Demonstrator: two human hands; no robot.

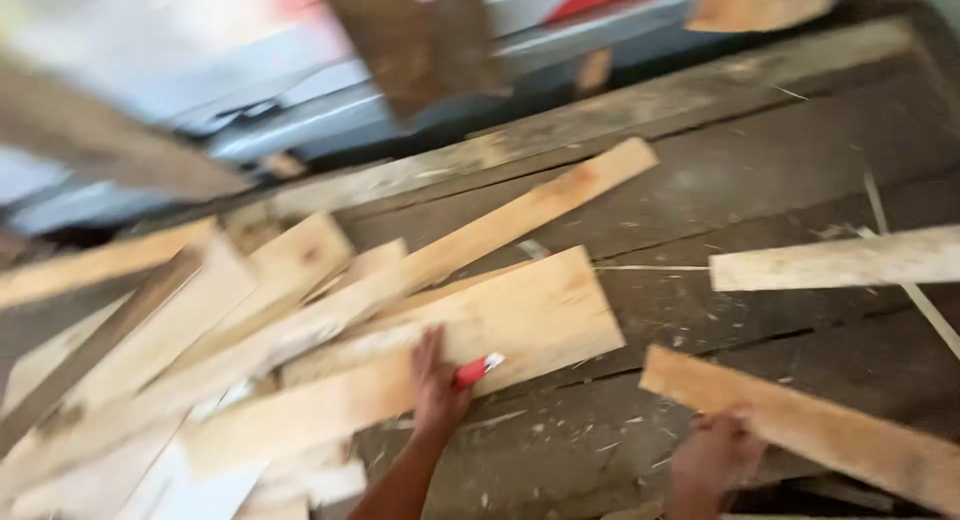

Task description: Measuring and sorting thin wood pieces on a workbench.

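Two hands are working low over a pile of rough boards, and the whole view is smeared with motion blur. My left hand (pixel 437 380) is reaching forward from the bottom edge, forearm angled up and to the right, palm down and lying flat on a wide pale plank (pixel 420 365). Its fingers are lying close together, pointing away from me, and they are pinning a small red and white marker (pixel 478 369) against the wood; the marker's tip is poking out to the right of my hand. My right hand (pixel 712 455) is sitting lower and well apart from the left, at the near end of a shorter board (pixel 800 425) that is running off to the lower right. Its fingers are curling over that board's end, but the blur is hiding how tightly, so I cannot tell whether they are clamped.

A long narrow slat (pixel 470 242) is lying diagonally across the pile just above the wide plank. Another pale board (pixel 835 260) is lying by itself at the right edge. Everything is resting on a dark, weathered wooden platform (pixel 740 170) dusted with chips and splinters. No bins or boxes are showing.
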